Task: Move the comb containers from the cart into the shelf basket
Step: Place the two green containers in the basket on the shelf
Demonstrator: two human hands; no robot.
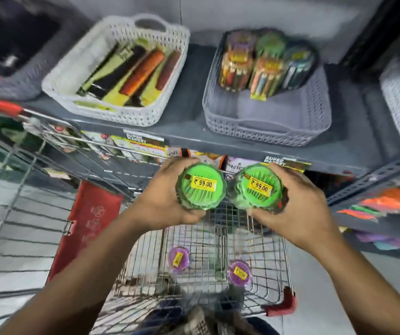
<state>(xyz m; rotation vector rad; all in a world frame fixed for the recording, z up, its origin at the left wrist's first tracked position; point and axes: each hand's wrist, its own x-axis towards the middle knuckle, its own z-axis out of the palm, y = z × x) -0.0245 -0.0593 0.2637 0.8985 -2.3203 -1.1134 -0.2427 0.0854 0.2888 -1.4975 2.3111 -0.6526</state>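
Note:
My left hand [162, 199] grips a green-lidded comb container [201, 184] with a yellow 99.00 price sticker. My right hand [300, 209] grips a second green-lidded container [260, 186] beside it. Both are held above the wire cart [278, 240], just below the shelf edge. Two purple-lidded containers [179, 258] [239, 272] stand on the cart floor. On the shelf, a grey basket [266, 117] holds several comb containers [264, 64] at its far end; its near half is bare.
A white basket [58, 81] with flat combs sits left of the grey one on the grey shelf [194, 139]. A second cart with a red handle [1, 106] stands to the left. More shelves with coloured goods [375, 206] are on the right.

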